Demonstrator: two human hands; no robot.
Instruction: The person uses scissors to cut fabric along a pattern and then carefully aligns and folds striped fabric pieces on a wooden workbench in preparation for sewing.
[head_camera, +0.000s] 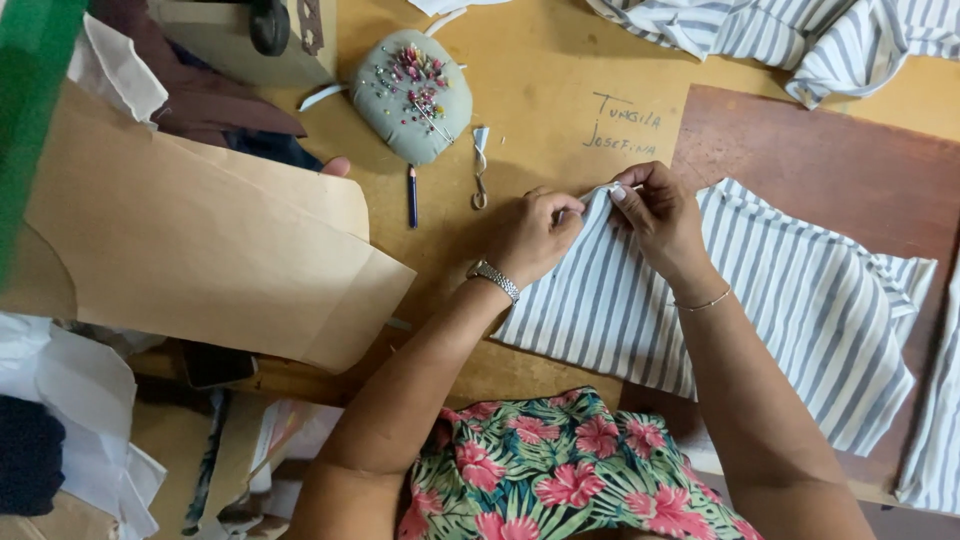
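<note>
A piece of grey-and-white striped fabric (760, 290) lies flat on the wooden table (530, 90). My left hand (532, 232) pinches the fabric's top left corner, a metal watch on its wrist. My right hand (660, 215) grips the same corner from the right, fingertips almost touching those of the left hand. A thin bracelet circles the right wrist. Whether a pin is held between the fingers, I cannot tell.
A grey-green pincushion (412, 95) full of pins sits beyond the hands, with a dark pencil (412, 196) and small thread snips (480, 165) near it. Brown paper pattern pieces (190, 250) cover the left. More striped fabric (790, 35) lies at the far right.
</note>
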